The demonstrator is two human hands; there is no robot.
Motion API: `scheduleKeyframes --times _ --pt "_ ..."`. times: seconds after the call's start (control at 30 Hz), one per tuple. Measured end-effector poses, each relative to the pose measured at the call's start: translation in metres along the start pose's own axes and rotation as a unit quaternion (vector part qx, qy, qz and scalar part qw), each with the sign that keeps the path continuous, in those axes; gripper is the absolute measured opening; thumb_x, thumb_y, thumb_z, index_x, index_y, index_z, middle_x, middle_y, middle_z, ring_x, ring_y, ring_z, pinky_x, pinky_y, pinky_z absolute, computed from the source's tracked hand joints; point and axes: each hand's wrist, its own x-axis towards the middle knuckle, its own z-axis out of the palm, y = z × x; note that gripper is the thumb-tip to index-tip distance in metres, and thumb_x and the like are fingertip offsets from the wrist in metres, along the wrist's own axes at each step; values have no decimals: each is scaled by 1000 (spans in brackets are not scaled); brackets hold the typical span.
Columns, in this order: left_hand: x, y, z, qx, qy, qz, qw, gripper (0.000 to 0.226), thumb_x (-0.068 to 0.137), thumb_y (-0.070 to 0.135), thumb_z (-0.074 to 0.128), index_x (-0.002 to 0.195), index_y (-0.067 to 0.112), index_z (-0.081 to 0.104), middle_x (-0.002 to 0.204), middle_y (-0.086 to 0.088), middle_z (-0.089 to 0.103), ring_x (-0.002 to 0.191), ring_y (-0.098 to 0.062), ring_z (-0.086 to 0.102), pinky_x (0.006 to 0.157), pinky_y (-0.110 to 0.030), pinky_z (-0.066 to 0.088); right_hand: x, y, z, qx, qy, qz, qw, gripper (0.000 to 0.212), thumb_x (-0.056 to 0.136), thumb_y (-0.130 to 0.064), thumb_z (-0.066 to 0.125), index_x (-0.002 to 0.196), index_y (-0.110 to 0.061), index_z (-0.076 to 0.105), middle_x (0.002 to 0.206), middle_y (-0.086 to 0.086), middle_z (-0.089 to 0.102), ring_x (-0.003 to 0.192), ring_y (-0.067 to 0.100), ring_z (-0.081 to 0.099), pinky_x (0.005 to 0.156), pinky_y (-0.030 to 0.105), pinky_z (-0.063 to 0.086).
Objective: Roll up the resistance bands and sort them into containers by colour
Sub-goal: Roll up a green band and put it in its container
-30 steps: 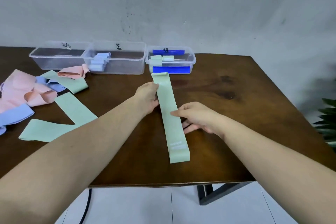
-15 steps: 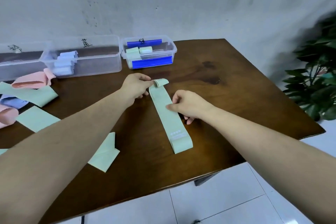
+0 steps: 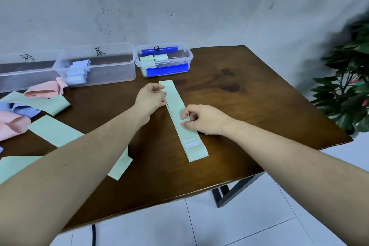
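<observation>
Flat mint-green elastic band [image 3: 178,115] at desk [image 3: 229,106] centre. Left hand [image 3: 151,97] pinching its 12 o'clock end; right hand [image 3: 201,119], fingers curled, pinching mid-strip. At 11 o'clock, clear blue-clipped plastic box [image 3: 180,61] holding 2 green rolls [image 3: 154,58]; clear tub [image 3: 111,71] holding pale-blue rolls [image 3: 77,71].

green band [image 3: 180,121] | flat, unrolled, on table | rolled green bands [image 3: 152,58] | in blue-clipped container [image 3: 189,56]

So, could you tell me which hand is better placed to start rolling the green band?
Probably the left hand: it pinches the green band's far end, while the right hand rests mid-strip.
</observation>
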Motion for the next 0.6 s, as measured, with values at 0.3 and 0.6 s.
scheduleKeyframes --times 0.3,0.6 --pt "-58 -15 13 164 -7 115 980 10 94 20 62 100 25 68 99 5 67 82 -9 60 72 -17 47 -24 24 1 53 21 -99 993 16 92 -18 68 106 -26 68 96 -7 64 77 1 58 73 18 49" --pt "-141 -45 19 233 -67 243 939 24 88 10 71 92 33 64 93 7 61 83 -9 59 78 -19 45 -59 45 5 20 -1 -204 979 17 94 -33 68 111 -34 66 109 -15 58 90 6 59 77 17 51"
